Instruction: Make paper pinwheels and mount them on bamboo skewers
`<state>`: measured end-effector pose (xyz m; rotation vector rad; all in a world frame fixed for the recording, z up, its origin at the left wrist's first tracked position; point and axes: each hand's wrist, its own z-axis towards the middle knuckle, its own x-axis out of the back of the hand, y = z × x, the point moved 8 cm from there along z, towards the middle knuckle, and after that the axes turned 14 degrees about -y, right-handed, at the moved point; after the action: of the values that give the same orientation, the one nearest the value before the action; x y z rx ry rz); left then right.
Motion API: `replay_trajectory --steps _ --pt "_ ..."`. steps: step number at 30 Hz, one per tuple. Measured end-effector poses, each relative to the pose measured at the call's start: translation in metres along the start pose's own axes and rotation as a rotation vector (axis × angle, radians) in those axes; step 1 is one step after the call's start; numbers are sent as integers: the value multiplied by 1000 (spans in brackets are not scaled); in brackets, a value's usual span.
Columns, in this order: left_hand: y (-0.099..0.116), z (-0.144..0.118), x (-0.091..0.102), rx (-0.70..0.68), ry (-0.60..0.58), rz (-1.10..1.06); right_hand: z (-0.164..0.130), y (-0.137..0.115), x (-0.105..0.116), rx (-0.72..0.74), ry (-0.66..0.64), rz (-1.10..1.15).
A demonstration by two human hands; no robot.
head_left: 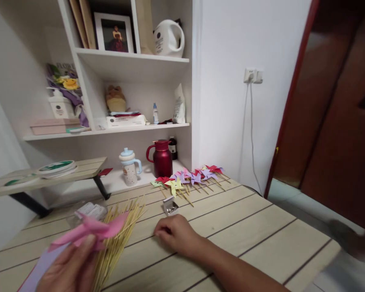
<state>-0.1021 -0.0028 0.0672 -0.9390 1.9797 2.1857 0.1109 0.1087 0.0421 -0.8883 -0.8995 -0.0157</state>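
Note:
Between the fingers and thumb of my left hand (74, 265) is a pink paper pinwheel (89, 228), with no stick visible on it. Lilac paper (44, 263) lies beneath that hand, at the lower left. A loose bundle of thin wooden sticks (123, 237) spreads over the table beside and partly behind the pinwheel. My right hand (178, 233) rests on the tabletop with its fingers curled in; whatever they may pinch is hidden. Just beyond it stands a small open box (170, 207) holding shiny little metal pieces.
Several pinwheels on sticks, including a yellow one (174, 186), lie at the table's back edge. Behind them stand a red jug (162, 160) and a light-blue-lidded cup (129, 168). A clear package (89, 211) sits near a raised wooden stand (88, 166) at left.

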Motion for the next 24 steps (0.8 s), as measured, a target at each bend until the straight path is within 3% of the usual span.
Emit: replay_trajectory --steps 2,6,9,12,16,24 --pt "-24 -3 -23 144 -11 -37 1 8 19 -42 123 -1" --pt "-43 13 -70 97 -168 -75 -5 43 61 -190 360 -3" --pt "-61 37 -81 82 -155 -140 -11 73 78 -313 434 -20" --pt "-88 56 -78 112 -126 -189 -14 90 79 -392 424 -55" --pt "-119 62 -64 170 -68 -202 -8 92 67 -432 329 -125" --pt "-130 74 -41 114 -22 -149 18 79 52 -464 62 -325"
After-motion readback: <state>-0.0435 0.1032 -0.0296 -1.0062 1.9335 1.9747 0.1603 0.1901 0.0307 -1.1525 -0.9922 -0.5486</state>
